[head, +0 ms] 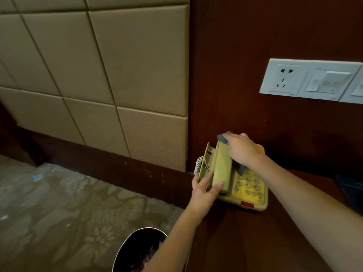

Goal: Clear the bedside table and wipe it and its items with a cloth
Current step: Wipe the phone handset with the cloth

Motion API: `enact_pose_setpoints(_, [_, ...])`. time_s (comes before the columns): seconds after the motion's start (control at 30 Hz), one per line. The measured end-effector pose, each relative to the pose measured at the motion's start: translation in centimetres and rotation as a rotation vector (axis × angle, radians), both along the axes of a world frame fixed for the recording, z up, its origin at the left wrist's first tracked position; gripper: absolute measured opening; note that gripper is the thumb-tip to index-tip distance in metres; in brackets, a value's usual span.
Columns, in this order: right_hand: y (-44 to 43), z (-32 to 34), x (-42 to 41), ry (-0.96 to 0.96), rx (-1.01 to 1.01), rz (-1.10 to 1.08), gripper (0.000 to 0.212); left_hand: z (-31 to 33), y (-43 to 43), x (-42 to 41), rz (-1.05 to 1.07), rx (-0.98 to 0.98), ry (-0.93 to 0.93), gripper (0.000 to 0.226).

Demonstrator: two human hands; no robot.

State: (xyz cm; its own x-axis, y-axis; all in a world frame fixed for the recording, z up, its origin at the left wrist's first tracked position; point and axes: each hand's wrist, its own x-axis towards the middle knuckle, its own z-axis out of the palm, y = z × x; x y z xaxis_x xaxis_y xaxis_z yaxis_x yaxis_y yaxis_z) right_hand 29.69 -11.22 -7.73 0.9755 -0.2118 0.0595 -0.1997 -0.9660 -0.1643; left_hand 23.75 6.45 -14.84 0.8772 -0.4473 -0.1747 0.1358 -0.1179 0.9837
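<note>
The right hand (pixel 243 150) is closed over a crumpled grey cloth (pixel 223 138), fingers curled round it. It presses the cloth against the far end of a long, pale yellow-green plastic handset (pixel 222 169). One corner of the cloth pokes out past the knuckles and another fold hangs below the wrist, over the top of the keypad.

The left hand (pixel 205 190) grips the near end of the same handset. Its thumb lies across the top face, and the fingers reach round the left side, where they also touch the edge of the base. The handset thus runs between the two hands, cloth at the far end and bare fingers at the near end.

The handset belongs to a yellowed plastic desk telephone (pixel 253 195), which has rows of round keypad buttons (pixel 248 185) to the right of the handset. A small red patch (pixel 247 204) sits at its front edge. A white coiled cord (pixel 198 163) hangs at its left side. The telephone stands on the dark red-brown wooden bedside table (pixel 255 242), near its left edge and close to the wall.

On the dark wall panel above and to the right is a white socket and switch plate (pixel 312 79). To the left are padded beige headboard panels (pixel 98 75). Below them lies patterned grey carpet (pixel 59 203). A black round waste bin (pixel 141 250) with a shiny rim stands beside the table.
</note>
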Motion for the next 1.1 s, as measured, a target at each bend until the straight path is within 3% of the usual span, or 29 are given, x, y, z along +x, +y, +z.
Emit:
enact_pose_setpoints(0.27, [5.3, -2.3, -9.6, -0.151, 0.169, 0.231, 0.048, 1.0, -0.3, -0.3, 0.023, -0.01, 0.03, 0.046])
enact_pose_setpoints(0.4, [6.7, -3.8, -12.1, -0.171, 0.172, 0.229, 0.05, 1.9, -0.3, -0.8, 0.025, -0.019, 0.06, 0.042])
enact_pose_setpoints(0.73, [3.5, -1.6, -7.3, -0.139, 0.293, 0.153, 0.046, 3.2, 0.4, -1.2, -0.007, -0.027, 0.081, 0.044])
enact_pose_setpoints(0.87, [2.8, -0.4, -3.5, -0.039, 0.278, 0.07, 0.05, 3.4, 0.2, -1.4, 0.015, 0.003, 0.07, 0.044])
enact_pose_setpoints(1.1, [5.1, -1.6, -8.4, -0.061, 0.245, 0.151, 0.053, 2.4, -0.2, -0.6, 0.031, 0.04, 0.06, 0.042])
